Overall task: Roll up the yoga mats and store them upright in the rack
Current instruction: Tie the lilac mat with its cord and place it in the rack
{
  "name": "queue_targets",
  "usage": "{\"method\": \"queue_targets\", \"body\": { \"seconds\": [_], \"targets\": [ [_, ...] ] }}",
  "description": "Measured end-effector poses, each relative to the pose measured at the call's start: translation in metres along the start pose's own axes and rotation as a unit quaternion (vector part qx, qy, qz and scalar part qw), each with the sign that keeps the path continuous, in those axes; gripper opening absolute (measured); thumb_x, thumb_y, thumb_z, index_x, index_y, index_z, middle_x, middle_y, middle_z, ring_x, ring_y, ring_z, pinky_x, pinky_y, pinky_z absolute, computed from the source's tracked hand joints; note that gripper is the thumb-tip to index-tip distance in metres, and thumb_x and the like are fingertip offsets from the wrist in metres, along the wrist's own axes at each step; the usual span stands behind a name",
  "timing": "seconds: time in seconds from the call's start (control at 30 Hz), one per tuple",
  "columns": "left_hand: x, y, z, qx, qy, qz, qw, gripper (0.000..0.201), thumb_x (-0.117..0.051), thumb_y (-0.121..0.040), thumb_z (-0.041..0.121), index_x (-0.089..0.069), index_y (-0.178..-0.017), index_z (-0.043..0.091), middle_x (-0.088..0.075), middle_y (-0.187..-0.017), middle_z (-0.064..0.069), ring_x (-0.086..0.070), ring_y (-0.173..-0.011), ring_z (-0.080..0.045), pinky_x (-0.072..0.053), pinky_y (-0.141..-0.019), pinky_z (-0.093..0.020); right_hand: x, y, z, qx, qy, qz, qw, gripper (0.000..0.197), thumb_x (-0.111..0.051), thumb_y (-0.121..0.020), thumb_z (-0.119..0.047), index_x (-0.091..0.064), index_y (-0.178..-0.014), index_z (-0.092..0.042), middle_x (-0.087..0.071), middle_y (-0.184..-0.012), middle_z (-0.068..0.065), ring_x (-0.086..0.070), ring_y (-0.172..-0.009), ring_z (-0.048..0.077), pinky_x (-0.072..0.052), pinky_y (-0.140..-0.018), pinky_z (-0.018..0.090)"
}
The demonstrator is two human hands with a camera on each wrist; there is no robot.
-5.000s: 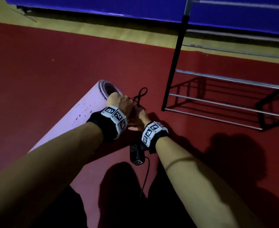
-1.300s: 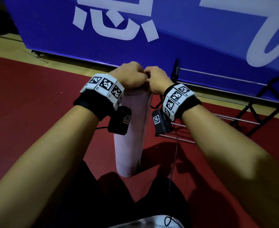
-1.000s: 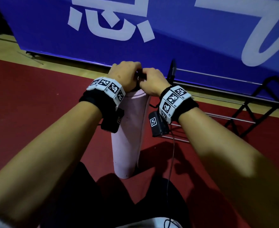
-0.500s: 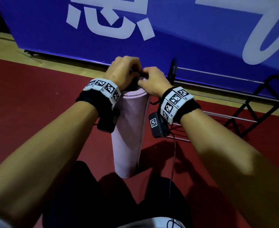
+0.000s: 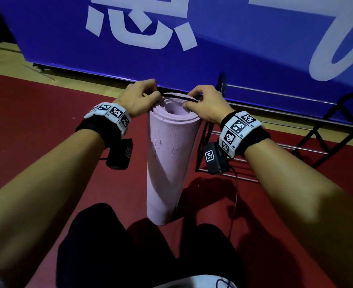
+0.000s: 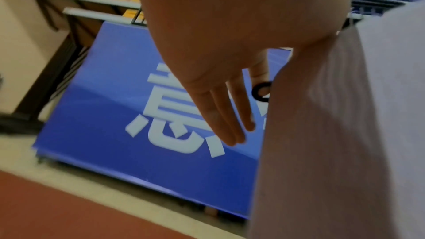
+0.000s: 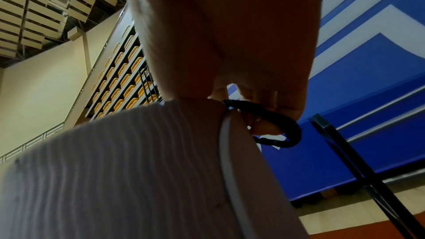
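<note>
Mat: the rolled pink yoga mat [image 5: 169, 154] stands on end on the red floor [image 5: 46, 125], just in front of the person's knees, its spiral top end facing up between the two hands.
Long axis: close to vertical, leaning slightly away at the top.
Strap: a black elastic strap [image 5: 180, 97] is stretched across the far side of the mat's top rim, one end in each hand.
Left hand: the left hand [image 5: 139, 98] pinches the strap's left end between thumb and forefinger at the rim; the left wrist view shows its other fingers held straight alongside the mat.
Right hand: the right hand [image 5: 205, 103] is curled, pinching the strap's right end at the rim; the right wrist view shows the black loop hooked around a finger.
Rack: the metal rack [image 5: 275, 142] stands to the right of the mat and a little beyond it, in front of the blue banner [image 5: 233, 48].
Nearer hand: the right hand lies closer to the rack.
Step in hand: probably pulling the strap down over the roll to bind it.
Next move turns on: the mat staying upright while it goes rightward and away into the rack.
</note>
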State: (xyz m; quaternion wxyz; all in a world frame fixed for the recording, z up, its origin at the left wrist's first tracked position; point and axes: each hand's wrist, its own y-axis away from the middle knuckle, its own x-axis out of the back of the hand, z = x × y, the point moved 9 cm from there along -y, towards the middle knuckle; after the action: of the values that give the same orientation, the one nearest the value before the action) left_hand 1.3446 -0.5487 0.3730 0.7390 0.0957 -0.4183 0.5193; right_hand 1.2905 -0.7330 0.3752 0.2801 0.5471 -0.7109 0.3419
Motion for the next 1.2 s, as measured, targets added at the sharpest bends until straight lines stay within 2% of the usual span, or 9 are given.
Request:
{"method": "queue_targets", "body": {
  "seconds": [0.1,0.33,0.47,0.6,0.7,0.77,0.93,1.07,1.2],
  "targets": [
    [-0.003,0.001,-0.010,0.004,0.043,0.016,0.999,0.033,-0.053,-0.076,0.049,-0.054,-0.076,0.016,-0.063,-0.072,-0.001,-0.058,-0.067,-0.020,-0.047,-0.066,-0.033,-0.001,0.001,-0.001,0.006,-0.010,0.003,1.000,0.024,-0.076,-0.083,-0.031,-0.072,-0.101,-0.016,-0.061,-0.081,-0.008,-0.056,-0.084,0.014,-0.041,-0.073,0.026],
    [0.002,0.026,-0.018,-0.017,0.149,0.081,0.985,0.046,-0.052,-0.100,0.041,-0.042,-0.068,0.009,-0.038,-0.064,0.001,-0.038,-0.061,-0.011,-0.031,-0.060,-0.029,-0.009,-0.001,-0.010,0.019,-0.003,-0.011,1.000,0.022,-0.074,-0.084,-0.030,-0.073,-0.102,-0.017,-0.063,-0.086,-0.005,-0.055,-0.088,0.014,-0.039,-0.074,0.026],
    [0.012,0.039,-0.020,-0.003,0.099,0.119,0.988,0.044,-0.046,-0.105,0.034,-0.047,-0.070,0.007,-0.042,-0.061,0.001,-0.040,-0.052,-0.002,-0.031,-0.050,-0.013,-0.014,-0.003,-0.016,0.019,-0.007,-0.011,1.000,0.021,-0.074,-0.084,-0.029,-0.073,-0.100,-0.016,-0.068,-0.091,-0.001,-0.060,-0.096,0.019,-0.047,-0.081,0.030],
    [0.014,0.027,-0.034,0.055,0.107,0.138,0.983,0.040,-0.054,-0.096,0.027,-0.039,-0.060,0.019,-0.039,-0.058,0.006,-0.036,-0.055,-0.006,-0.029,-0.056,-0.024,-0.019,-0.004,-0.020,0.008,-0.012,-0.008,1.000,0.021,-0.074,-0.082,-0.031,-0.071,-0.099,-0.019,-0.070,-0.100,0.002,-0.059,-0.105,0.021,-0.050,-0.090,0.035],
    [0.014,0.018,-0.052,0.148,0.173,0.168,0.959,0.033,-0.060,-0.080,0.029,-0.042,-0.054,0.018,-0.040,-0.057,0.000,-0.038,-0.059,-0.013,-0.030,-0.061,-0.027,-0.023,-0.003,-0.020,0.003,-0.024,-0.004,1.000,0.020,-0.073,-0.080,-0.033,-0.070,-0.097,-0.022,-0.071,-0.099,0.001,-0.059,-0.107,0.020,-0.050,-0.090,0.034],
    [0.019,0.012,-0.054,0.174,0.124,0.160,0.964,0.034,-0.062,-0.079,0.027,-0.046,-0.052,0.015,-0.043,-0.054,-0.001,-0.041,-0.057,-0.015,-0.031,-0.059,-0.025,-0.025,-0.002,-0.020,0.001,-0.028,-0.003,1.000,0.019,-0.073,-0.080,-0.035,-0.070,-0.095,-0.024,-0.071,-0.098,0.001,-0.059,-0.107,0.020,-0.050,-0.092,0.036],
    [0.030,0.009,-0.046,0.175,0.005,0.120,0.977,0.027,-0.061,-0.087,0.032,-0.070,-0.068,0.015,-0.063,-0.064,-0.003,-0.059,-0.066,-0.018,-0.042,-0.062,-0.024,-0.024,0.002,-0.020,-0.004,-0.037,-0.013,0.999,0.022,-0.071,-0.082,-0.033,-0.068,-0.101,-0.023,-0.072,-0.095,-0.002,-0.064,-0.097,0.018,-0.051,-0.083,0.032],
    [0.012,0.020,-0.064,0.201,0.098,0.074,0.972,0.055,-0.052,-0.094,0.047,-0.049,-0.051,0.013,-0.053,-0.053,-0.002,-0.052,-0.056,-0.022,-0.041,-0.063,-0.027,-0.027,0.004,-0.018,-0.006,-0.041,-0.023,0.999,0.026,-0.071,-0.083,-0.036,-0.066,-0.104,-0.022,-0.071,-0.099,-0.003,-0.062,-0.100,0.018,-0.047,-0.080,0.030],
    [0.018,0.037,-0.070,0.173,0.081,0.143,0.971,0.062,-0.042,-0.093,0.056,-0.057,-0.074,-0.001,-0.061,-0.068,-0.015,-0.060,-0.069,-0.026,-0.050,-0.073,-0.034,-0.027,0.006,-0.018,-0.010,-0.051,-0.032,0.998,0.029,-0.071,-0.085,-0.041,-0.066,-0.106,-0.022,-0.070,-0.103,-0.003,-0.061,-0.102,0.018,-0.042,-0.077,0.028]
  ]
}}
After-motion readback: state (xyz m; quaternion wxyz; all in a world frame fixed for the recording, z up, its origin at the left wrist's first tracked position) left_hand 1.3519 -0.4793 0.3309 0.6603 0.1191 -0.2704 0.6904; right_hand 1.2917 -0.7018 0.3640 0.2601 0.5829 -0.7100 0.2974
